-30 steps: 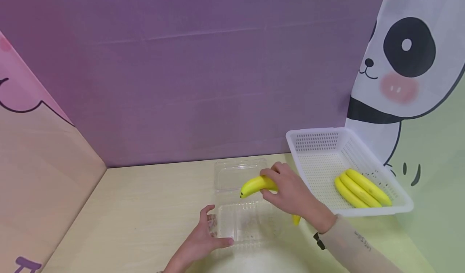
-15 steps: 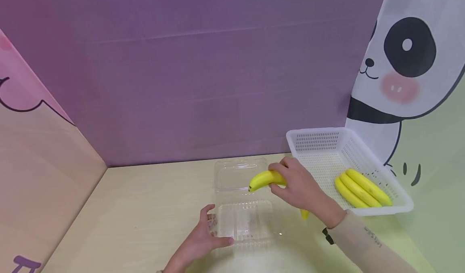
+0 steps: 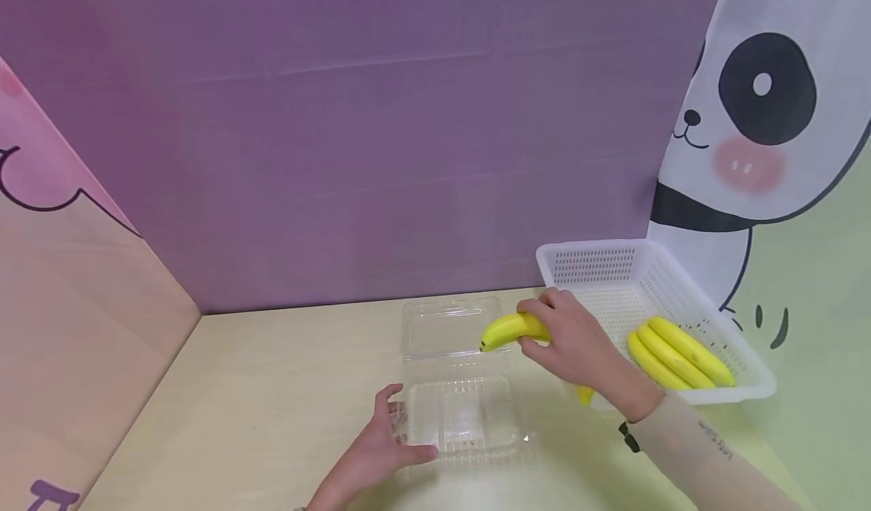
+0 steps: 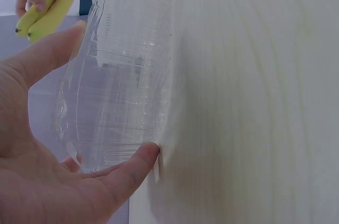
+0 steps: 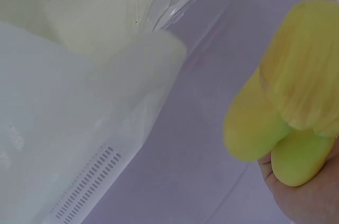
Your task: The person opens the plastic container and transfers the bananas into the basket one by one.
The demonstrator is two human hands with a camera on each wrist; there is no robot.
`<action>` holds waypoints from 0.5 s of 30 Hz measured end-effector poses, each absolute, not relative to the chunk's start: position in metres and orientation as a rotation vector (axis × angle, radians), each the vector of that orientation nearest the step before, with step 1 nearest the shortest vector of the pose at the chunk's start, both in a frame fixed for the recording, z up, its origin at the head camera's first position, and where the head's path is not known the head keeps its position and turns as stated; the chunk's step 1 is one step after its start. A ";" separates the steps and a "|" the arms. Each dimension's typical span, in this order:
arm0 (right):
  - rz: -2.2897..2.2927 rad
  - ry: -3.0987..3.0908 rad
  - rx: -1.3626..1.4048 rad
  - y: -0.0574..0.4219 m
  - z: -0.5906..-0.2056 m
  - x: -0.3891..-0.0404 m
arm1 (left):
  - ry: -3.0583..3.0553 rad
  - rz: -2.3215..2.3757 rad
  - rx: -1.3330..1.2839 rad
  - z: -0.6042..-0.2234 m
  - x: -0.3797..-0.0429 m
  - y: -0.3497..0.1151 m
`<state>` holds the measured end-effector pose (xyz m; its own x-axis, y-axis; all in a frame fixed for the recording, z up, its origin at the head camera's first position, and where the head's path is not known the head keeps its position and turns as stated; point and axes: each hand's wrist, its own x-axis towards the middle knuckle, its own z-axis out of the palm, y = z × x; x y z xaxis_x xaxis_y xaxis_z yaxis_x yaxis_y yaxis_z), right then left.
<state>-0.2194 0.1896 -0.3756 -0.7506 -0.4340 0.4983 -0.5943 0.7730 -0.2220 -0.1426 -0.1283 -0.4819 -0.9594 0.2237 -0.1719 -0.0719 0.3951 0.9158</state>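
Note:
My right hand [image 3: 571,341] holds a small bunch of yellow bananas [image 3: 510,330] in the air, between the clear container and the white basket. Two bananas show in the left wrist view [image 4: 54,9], and the joined stem end [image 5: 304,65] fills the right of the right wrist view. My left hand [image 3: 370,447] grips the left end of a clear plastic clamshell container [image 3: 469,413], thumb and fingers spread across that end. The container lies on the table, its lid [image 3: 449,329] folded back towards the wall. Nothing is visible inside the container.
A white perforated basket [image 3: 558,292] stands at the back right, with another bunch of bananas [image 3: 677,352] at its right side. The pale wooden table [image 3: 272,405] meets a purple wall [image 3: 381,156] behind. A panda picture covers the right wall.
My right hand has moved right and slightly away with the bananas, from above the container towards the basket. My left hand and the container have stayed in place.

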 end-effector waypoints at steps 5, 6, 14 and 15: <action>0.528 -2.554 0.749 0.197 -0.375 -0.220 | 2.400 1.588 0.113 -0.480 -0.142 -0.126; 0.532 -2.555 0.745 0.199 -0.374 -0.221 | 2.400 1.589 0.110 -0.480 -0.142 -0.126; 0.515 -2.547 0.727 0.211 -0.372 -0.225 | 2.403 1.588 0.117 -0.481 -0.143 -0.126; 0.512 -2.547 0.725 0.212 -0.372 -0.225 | 2.400 1.592 0.116 -0.481 -0.144 -0.126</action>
<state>-0.2251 0.2118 -0.3718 -0.7655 -0.4015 0.5028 -0.5646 0.7938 -0.2258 -0.1436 -0.1264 -0.4811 -0.9634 0.2073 -0.1699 -0.0758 0.3970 0.9147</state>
